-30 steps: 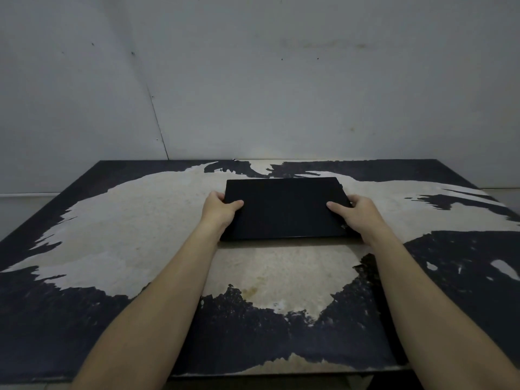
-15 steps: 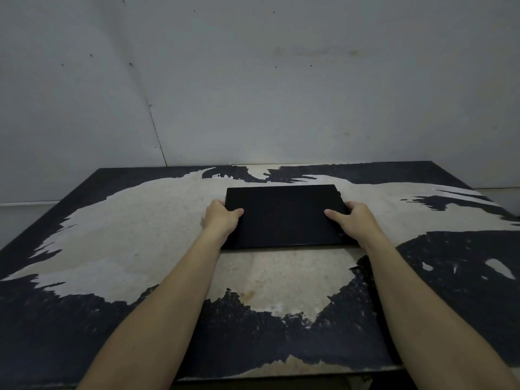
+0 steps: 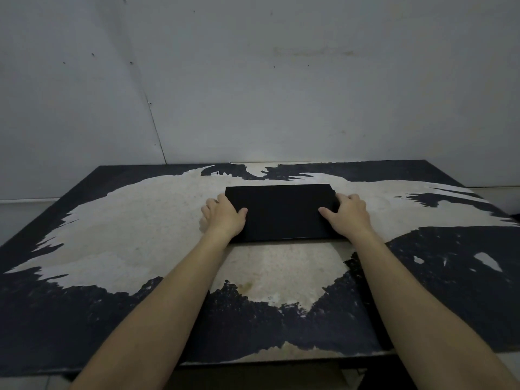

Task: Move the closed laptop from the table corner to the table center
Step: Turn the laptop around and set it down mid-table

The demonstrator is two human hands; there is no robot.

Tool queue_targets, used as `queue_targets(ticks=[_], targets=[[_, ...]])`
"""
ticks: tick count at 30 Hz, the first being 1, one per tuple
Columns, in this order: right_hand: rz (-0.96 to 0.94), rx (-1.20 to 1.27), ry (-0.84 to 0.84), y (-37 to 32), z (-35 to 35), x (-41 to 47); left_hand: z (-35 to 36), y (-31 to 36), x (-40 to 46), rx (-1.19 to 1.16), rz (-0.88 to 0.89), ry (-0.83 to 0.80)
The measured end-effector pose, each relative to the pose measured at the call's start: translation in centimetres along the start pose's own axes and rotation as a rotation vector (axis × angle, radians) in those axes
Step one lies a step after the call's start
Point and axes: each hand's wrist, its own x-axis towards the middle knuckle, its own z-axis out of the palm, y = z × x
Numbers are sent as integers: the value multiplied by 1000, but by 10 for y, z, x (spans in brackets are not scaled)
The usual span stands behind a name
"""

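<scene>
Pale, scuffed wall panels (image 3: 281, 94) with a thin seam and small dark specks rise behind a broad table (image 3: 112, 235) whose black coating has worn away in ragged, feathered patches, leaving a rough, cream-coloured middle. Between the two hands lies the closed laptop (image 3: 281, 212), a flat, matte black rectangular slab with straight edges, set on the bare worn patch toward the middle and far part of the tabletop. The left hand (image 3: 223, 218) clasps its left short edge, thumb laid on the smooth lid and fingers curled down the side. The right hand (image 3: 346, 215) clasps the opposite short edge the same way, thumb on top. Whether the laptop rests fully on the surface or is slightly lifted cannot be told. Both bare forearms reach straight in from the near edge.
</scene>
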Motion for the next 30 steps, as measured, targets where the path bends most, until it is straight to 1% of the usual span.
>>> queue_targets(ticks=[2,4,7,9,13,18,21,30], targets=[[-79,-27,-4,-7,0,-13,1,1,-17,82,115,-5],[-128,-68,-42,-14,2,-24,3,0,-31,164,210,-37],[-158,-98,-111,-19,3,-37,2,-1,-49,191,279,-98],[-163,-99,-150,-19,3,-43,1,-4,-56,183,280,-142],[-166,-180,-202,-19,5,-47,-1,-7,-61,246,293,-183],[-194,-233,-197,-19,7,-48,-1,-6,-61,288,313,-175],[-197,-240,-223,-20,6,-45,0,-6,-60,298,318,-175],[-186,-257,-220,-21,8,-42,1,-5,-57,303,322,-183]])
